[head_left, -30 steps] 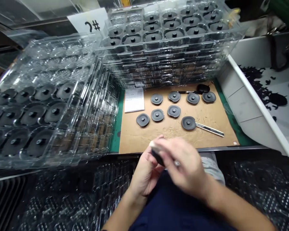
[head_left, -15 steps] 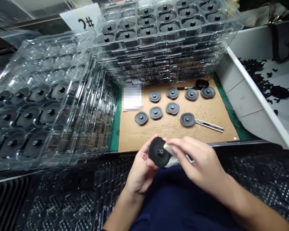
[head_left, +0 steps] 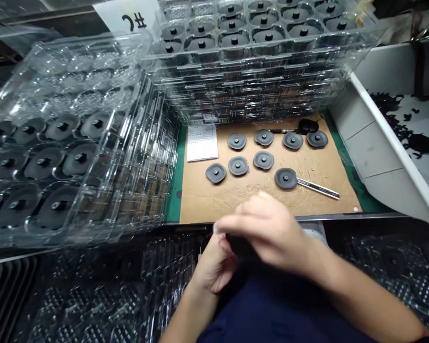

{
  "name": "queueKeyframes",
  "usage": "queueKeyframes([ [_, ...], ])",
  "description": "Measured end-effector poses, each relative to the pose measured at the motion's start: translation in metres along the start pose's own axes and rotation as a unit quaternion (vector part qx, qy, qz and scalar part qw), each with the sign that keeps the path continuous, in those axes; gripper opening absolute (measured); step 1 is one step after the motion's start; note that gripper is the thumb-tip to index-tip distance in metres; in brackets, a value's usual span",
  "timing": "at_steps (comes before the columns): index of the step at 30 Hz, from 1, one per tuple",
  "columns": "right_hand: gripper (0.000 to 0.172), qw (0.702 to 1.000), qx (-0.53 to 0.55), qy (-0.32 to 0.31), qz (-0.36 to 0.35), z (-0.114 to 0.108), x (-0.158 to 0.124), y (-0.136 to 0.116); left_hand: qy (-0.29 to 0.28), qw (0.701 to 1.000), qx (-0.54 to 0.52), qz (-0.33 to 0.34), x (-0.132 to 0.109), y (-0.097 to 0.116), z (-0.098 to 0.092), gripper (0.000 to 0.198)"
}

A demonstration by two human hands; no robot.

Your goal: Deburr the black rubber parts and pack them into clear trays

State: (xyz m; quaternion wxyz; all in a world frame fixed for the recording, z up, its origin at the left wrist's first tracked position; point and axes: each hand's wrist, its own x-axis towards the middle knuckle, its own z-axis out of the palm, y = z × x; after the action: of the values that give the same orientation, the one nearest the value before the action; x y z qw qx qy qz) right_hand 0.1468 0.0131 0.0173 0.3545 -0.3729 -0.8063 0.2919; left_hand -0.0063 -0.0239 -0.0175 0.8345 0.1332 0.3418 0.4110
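Observation:
Close to my body, below the cardboard's front edge, my left hand (head_left: 216,262) grips a black disc (head_left: 240,245), mostly covered by the other hand. Bent over the disc from the right is my right hand (head_left: 268,226), blurred, its fingers closed; a small pale tip shows at the fingertips, the rest of that item hidden. Beyond the hands several black discs (head_left: 238,166) with central studs lie on the cardboard (head_left: 200,205). One disc (head_left: 286,178) touches the end of a flat silver-and-black tool (head_left: 318,188).
Stacked clear trays (head_left: 264,71) holding discs stand at the back, more stacked trays (head_left: 121,157) at the left. A white bin (head_left: 382,138) with black pieces is at the right. A paper slip (head_left: 202,143) and a dark pen-like tool (head_left: 282,131) lie on the cardboard.
My right hand has moved left across the disc and now covers most of it. My left hand still holds the disc. The view has shifted slightly.

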Motion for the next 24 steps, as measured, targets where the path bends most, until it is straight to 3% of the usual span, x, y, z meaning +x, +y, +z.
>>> queueKeyframes([
  [3, 0.023, 0.985, 0.009, 0.062, 0.158, 0.003, -0.006, 0.033, -0.019, 0.998, -0.041, -0.034, -0.003, 0.004, -0.004, 0.053],
  [5, 0.024, 0.965, -0.014, 0.063, 0.253, 0.013, -0.02, 0.056, -0.035, 0.995, -0.072, -0.057, -0.004, 0.007, -0.009, 0.059],
  [9, 0.022, 0.961, -0.008, -0.007, 0.277, 0.038, -0.05, 0.08, -0.053, 0.99, -0.115, -0.063, -0.004, 0.011, -0.017, 0.053],
  [13, 0.023, 0.955, -0.011, 0.017, 0.296, 0.03, -0.047, 0.058, -0.06, 0.988, -0.123, -0.066, -0.004, 0.013, -0.021, 0.05],
  [15, 0.025, 0.959, -0.028, 0.066, 0.273, 0.017, -0.031, 0.035, -0.054, 0.99, -0.116, -0.067, -0.003, 0.012, -0.022, 0.055],
  [17, 0.029, 0.981, -0.043, 0.085, 0.168, 0.007, -0.013, 0.012, -0.042, 0.991, -0.11, -0.057, -0.001, 0.011, -0.022, 0.05],
  [20, 0.027, 0.998, -0.058, 0.012, -0.009, 0.006, 0.007, -0.006, -0.021, 0.993, -0.11, -0.036, 0.001, 0.007, -0.024, 0.036],
  [21, 0.026, 0.997, -0.071, -0.02, -0.016, 0.008, 0.011, -0.007, -0.014, 0.993, -0.109, -0.034, 0.001, 0.006, -0.025, 0.036],
  [24, 0.025, 0.988, -0.138, -0.052, 0.056, 0.014, 0.016, -0.007, 0.029, 0.993, -0.103, -0.048, 0.001, 0.004, -0.028, 0.046],
])
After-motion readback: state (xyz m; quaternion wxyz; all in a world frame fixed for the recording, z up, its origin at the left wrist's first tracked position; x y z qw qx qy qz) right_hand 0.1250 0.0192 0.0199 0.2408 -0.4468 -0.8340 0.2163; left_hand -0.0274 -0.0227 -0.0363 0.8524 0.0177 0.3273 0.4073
